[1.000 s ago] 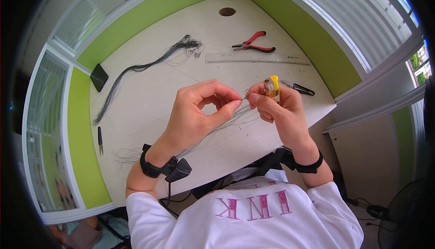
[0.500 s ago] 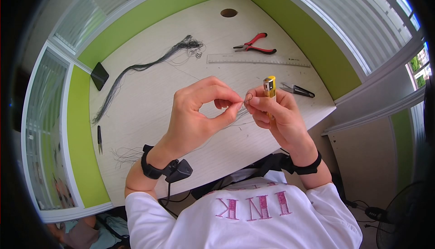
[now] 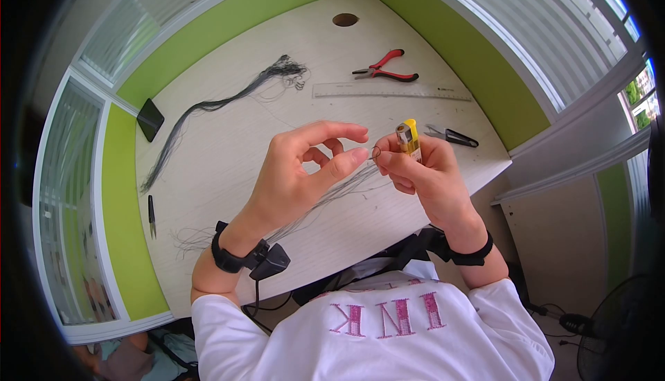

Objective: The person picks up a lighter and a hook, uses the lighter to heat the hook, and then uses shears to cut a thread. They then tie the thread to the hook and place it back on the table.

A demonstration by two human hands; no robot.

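The left hand [image 3: 298,166] is partly open on the near side of the ruler [image 3: 391,91]: thumb and forefinger stand apart with a clear gap between their tips, and the other fingers curl in toward the palm. Its thumb tip is just beside a small ring [image 3: 376,152]; whether it touches the ring or a strand there cannot be told.

The right hand [image 3: 422,166], also nearer the person than the ruler, is closed. It pinches the ring between thumb and forefinger and grips a yellow lighter [image 3: 409,140] as well, the metal top pointing up past the fingers. No flame shows at the lighter.

Thin loose strands [image 3: 332,194] run across the bench [image 3: 332,249] on the near side of the ruler, passing below the left hand toward its wrist. A dark bundle of thread [image 3: 232,98] lies left of the ruler, tangled at its far end.

Red-handled pliers [image 3: 388,67] lie just beyond the ruler, jaws to the left. Black-handled snips [image 3: 457,136] lie on the near side of the ruler's right end. Well to the left of the ruler and nearer the person is a small pointed tool [image 3: 152,213] with a black handle.
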